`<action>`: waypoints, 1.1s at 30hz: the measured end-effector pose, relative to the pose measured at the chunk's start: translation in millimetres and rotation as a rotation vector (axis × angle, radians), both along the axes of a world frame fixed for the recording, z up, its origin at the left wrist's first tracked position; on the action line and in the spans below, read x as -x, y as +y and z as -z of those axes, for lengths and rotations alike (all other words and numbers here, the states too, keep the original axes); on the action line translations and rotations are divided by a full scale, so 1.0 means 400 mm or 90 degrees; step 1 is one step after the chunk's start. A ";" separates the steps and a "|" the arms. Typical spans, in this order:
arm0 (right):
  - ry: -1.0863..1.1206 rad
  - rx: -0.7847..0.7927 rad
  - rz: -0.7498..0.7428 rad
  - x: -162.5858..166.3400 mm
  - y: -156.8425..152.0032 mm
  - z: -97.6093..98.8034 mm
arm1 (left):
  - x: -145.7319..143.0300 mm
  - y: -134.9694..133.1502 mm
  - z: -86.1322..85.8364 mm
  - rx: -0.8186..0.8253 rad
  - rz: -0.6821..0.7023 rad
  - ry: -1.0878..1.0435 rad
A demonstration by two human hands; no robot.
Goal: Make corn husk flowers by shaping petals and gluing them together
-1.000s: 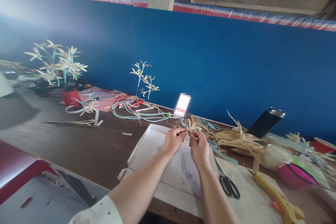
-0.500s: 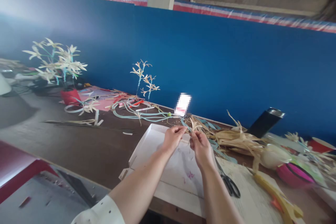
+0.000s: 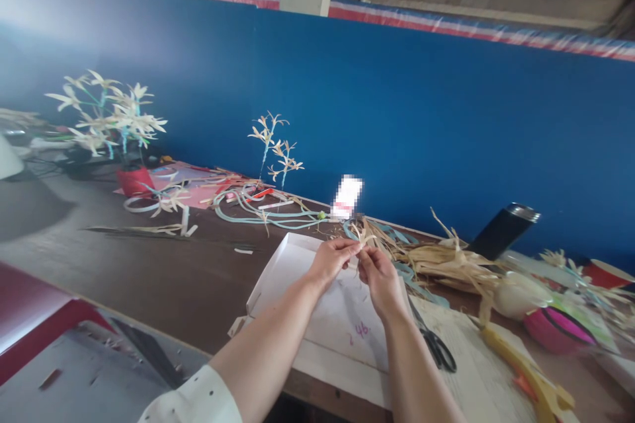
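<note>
So the right hand (image 3: 380,272) has thumb and fingertips pinched tight on the base of 1 small pale flower (image 3: 363,234), petals fanned out above the grip. Left hand (image 3: 333,260) is drawn into a narrow pinch too, its tips right up against the right hand's at the flower's base. Can't tell what, if anything, sits between the left fingertips, they're too small and partly hidden.

The flower is up over the far edge of a shallow white cardboard box (image 3: 272,269), which sits at the front edge of the brown desk (image 3: 163,281). The box floor has a purple 46 scrawled on it, and both forearms reach across it.

Other containers: toward the back left of the desk there's a red pot (image 3: 135,182) with a bunch of pale flowers (image 3: 119,120) standing up out of it on blue-green stems. Near the back edge on the right, a black flask (image 3: 505,231) leans in view with its silver top on, then a pink pouch (image 3: 559,330) closer to the front, contents hidden. Black-handled scissors (image 3: 439,350) lie just beside the box's right edge.
</note>
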State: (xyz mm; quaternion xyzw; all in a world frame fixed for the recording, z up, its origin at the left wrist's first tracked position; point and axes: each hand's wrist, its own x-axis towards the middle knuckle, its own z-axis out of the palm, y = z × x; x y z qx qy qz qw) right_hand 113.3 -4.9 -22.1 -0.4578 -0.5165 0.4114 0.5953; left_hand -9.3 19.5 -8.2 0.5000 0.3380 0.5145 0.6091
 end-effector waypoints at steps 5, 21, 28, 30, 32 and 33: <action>0.016 0.004 0.020 0.001 0.001 0.001 | -0.002 0.007 0.008 -0.006 -0.024 0.012; 0.141 0.000 -0.084 -0.022 -0.011 -0.024 | 0.015 0.005 -0.002 -0.024 0.061 0.010; 0.135 0.013 -0.106 -0.021 -0.015 -0.030 | 0.020 0.002 -0.009 -0.052 0.046 0.037; 0.128 0.016 -0.101 -0.021 -0.014 -0.028 | 0.020 0.002 -0.011 -0.067 0.029 0.049; 0.124 0.015 -0.098 -0.020 -0.013 -0.026 | 0.020 0.003 -0.013 -0.081 0.015 0.065; 0.122 0.013 -0.097 -0.020 -0.012 -0.025 | 0.020 0.003 -0.014 -0.087 0.011 0.074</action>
